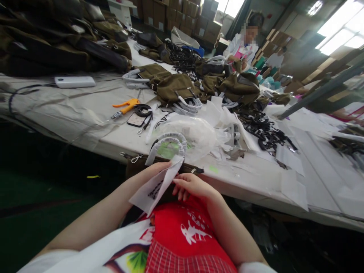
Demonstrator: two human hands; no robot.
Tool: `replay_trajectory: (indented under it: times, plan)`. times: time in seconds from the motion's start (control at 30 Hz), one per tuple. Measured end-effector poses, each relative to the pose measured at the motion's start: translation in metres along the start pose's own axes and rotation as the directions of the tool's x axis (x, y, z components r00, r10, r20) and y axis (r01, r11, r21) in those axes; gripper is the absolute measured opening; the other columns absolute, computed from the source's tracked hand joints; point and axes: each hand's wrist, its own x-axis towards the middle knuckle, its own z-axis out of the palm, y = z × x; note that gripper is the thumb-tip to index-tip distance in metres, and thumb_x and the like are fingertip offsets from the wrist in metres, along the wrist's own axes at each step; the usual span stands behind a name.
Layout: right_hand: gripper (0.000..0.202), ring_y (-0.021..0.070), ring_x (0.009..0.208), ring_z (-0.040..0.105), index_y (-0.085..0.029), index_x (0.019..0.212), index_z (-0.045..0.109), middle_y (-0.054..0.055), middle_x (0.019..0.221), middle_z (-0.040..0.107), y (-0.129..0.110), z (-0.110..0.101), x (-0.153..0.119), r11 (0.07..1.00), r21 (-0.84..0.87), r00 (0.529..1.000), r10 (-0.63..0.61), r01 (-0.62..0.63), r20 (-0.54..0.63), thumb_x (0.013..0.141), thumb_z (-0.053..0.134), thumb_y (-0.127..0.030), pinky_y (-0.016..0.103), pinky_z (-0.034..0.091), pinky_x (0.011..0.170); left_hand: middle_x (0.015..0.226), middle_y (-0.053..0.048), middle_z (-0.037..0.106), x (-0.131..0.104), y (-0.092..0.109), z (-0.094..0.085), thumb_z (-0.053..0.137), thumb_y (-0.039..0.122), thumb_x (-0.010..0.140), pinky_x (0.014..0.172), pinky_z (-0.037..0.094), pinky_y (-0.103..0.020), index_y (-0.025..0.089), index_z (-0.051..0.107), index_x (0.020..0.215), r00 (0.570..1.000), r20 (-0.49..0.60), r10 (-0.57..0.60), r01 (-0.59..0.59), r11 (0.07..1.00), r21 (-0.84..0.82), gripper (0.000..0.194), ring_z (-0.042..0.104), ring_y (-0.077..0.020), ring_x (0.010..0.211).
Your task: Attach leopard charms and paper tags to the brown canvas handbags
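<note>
A dark olive bag [136, 165] lies against the table's front edge, close to my body. Its curved handle [182, 142] is wrapped in pale grey film and stands up. My left hand [159, 168] is closed at a folded white sheet with black print [167, 178], which hides most of its fingers. Just right of the sheet, my right hand [195, 185] has its fingers curled in at the bag's near side. What lies between those fingertips is hidden. Metal clasps [137, 159] show at the bag's top left.
Behind the bag lies a clear plastic bag [196, 132]. Further left are an orange-handled tool [126, 107], a coiled black strap [143, 110] and a white power bank [75, 82]. Olive bags [178, 89] and black straps [260, 129] are piled beyond. A co-worker [241, 47] stands across the table.
</note>
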Motion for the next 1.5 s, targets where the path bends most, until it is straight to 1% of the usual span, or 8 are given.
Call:
replay_trajectory:
  times: [0.17,0.4,0.83,1.0,1.1,1.23,1.33,1.5]
  plan:
    - [0.042,0.008,0.039,0.054,-0.015,0.074,0.058,-0.001,0.057,0.063,0.014,0.028,0.022,0.997,0.07,0.991,-0.004,0.013,-0.136,0.088,0.057,-0.055,0.017,0.04,0.037,0.092,-0.009,0.074,-0.039,0.004,-0.005,0.071,0.057,0.073,0.074,0.05,-0.03,0.014,0.069,0.104,0.978,-0.085,0.193,-0.168,0.957,0.237,0.052,0.066,-0.0251,0.084]
    - [0.042,0.006,0.032,0.043,-0.015,0.059,0.055,-0.004,0.042,0.051,0.018,0.04,0.045,0.991,0.122,0.961,-0.017,0.053,-0.278,0.082,0.065,-0.049,0.017,0.03,0.032,0.118,-0.015,0.069,-0.06,-0.008,0.006,0.066,0.035,0.078,0.096,0.044,-0.039,0.016,0.059,0.127,0.896,-0.162,0.413,-0.149,0.625,0.766,0.054,0.063,-0.0365,0.109]
    - [0.038,0.0061,0.031,0.036,-0.019,0.049,0.049,-0.004,0.039,0.047,0.029,0.045,0.047,0.976,0.072,0.883,-0.151,0.204,-0.444,0.075,0.06,-0.044,0.02,0.025,0.032,0.134,-0.023,0.054,-0.052,-0.052,0.022,0.034,0.022,0.095,0.09,0.053,-0.046,0.011,0.023,0.152,0.781,0.026,0.624,-0.048,0.019,0.999,0.059,0.062,-0.0333,0.113]
    - [0.042,0.009,0.04,0.048,-0.018,0.06,0.055,-0.001,0.05,0.055,0.028,0.044,0.04,0.934,-0.003,0.873,-0.335,0.357,-0.354,0.078,0.057,-0.055,0.02,0.038,0.04,0.139,-0.021,0.05,-0.057,-0.043,0.021,0.036,0.018,0.094,0.088,0.056,-0.039,0.013,0.023,0.152,0.756,0.073,0.651,-0.025,-0.082,0.996,0.059,0.06,-0.0294,0.117]
    - [0.061,0.0103,0.035,0.047,-0.017,0.056,0.054,0.002,0.046,0.054,0.025,0.043,0.039,0.96,0.093,0.915,-0.218,0.264,-0.341,0.077,0.046,-0.074,0.023,0.037,0.037,0.144,-0.022,0.046,-0.061,-0.044,0.024,0.036,0.014,0.092,0.087,0.057,-0.04,0.013,0.031,0.149,0.764,0.073,0.641,0.012,-0.127,0.992,0.057,0.059,-0.0321,0.12]
    - [0.068,0.0096,0.03,0.039,-0.02,0.05,0.047,0.0,0.037,0.045,0.021,0.043,0.042,0.977,0.085,0.874,-0.135,0.197,-0.467,0.07,0.045,-0.085,0.023,0.028,0.032,0.145,-0.024,0.045,-0.066,-0.051,0.025,0.042,0.022,0.091,0.096,0.052,-0.046,0.011,0.033,0.148,0.734,0.146,0.663,-0.171,-0.027,0.985,0.059,0.052,-0.0351,0.127]
    - [0.07,0.0092,0.03,0.036,-0.021,0.048,0.045,-0.001,0.035,0.042,0.02,0.042,0.042,0.968,0.047,0.83,-0.185,0.246,-0.526,0.071,0.041,-0.087,0.024,0.026,0.033,0.138,-0.021,0.052,-0.068,-0.048,0.022,0.04,0.037,0.094,0.105,0.044,-0.046,0.012,0.033,0.145,0.7,0.045,0.712,-0.369,0.307,0.877,0.057,0.052,-0.0306,0.127]
    - [0.069,0.0094,0.037,0.036,-0.021,0.05,0.043,-0.002,0.039,0.041,0.027,0.039,0.043,0.96,0.015,0.801,-0.224,0.279,-0.555,0.072,0.043,-0.086,0.024,0.026,0.038,0.086,-0.009,0.069,-0.051,-0.035,0.015,0.062,0.061,0.077,0.068,0.053,-0.033,0.014,0.056,0.101,0.874,-0.338,0.349,-0.221,0.905,0.363,0.053,0.067,-0.0237,0.079]
